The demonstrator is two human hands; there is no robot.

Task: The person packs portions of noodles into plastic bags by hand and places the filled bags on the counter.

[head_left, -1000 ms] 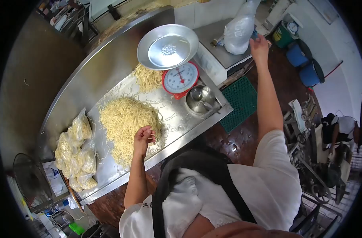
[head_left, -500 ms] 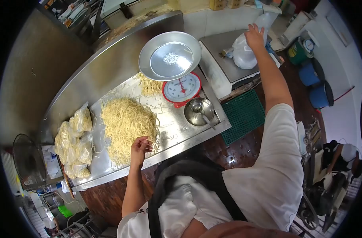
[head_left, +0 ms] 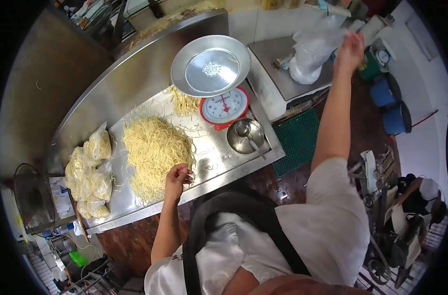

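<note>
My left hand (head_left: pixel 177 178) hovers at the near right edge of a heap of yellow noodles (head_left: pixel 155 150), fingers loosely bent and apart, with nothing seen in them. Far to the right, my right hand (head_left: pixel 350 53) is raised with its fingers curled together beside a bundle of clear plastic bags (head_left: pixel 307 61). Thin plastic stretches from the bundle toward those fingers, and they seem to pinch its edge; the exact contact is blurred. Several bagged noodle portions (head_left: pixel 93 172) lie left of the heap.
A red dial scale (head_left: pixel 225 107) carries a round metal pan (head_left: pixel 211 66) behind the heap. Near the right corner of the steel table (head_left: pixel 209 184) sits a metal bowl (head_left: pixel 238 142) with a ladle (head_left: pixel 256 147). Blue buckets (head_left: pixel 398 115) stand right; a person (head_left: pixel 420 191) is beyond.
My right hand has moved right and slightly down from above the bag bundle, its fingers drawing together. The plastic now spreads out toward it. My left hand has barely shifted.
</note>
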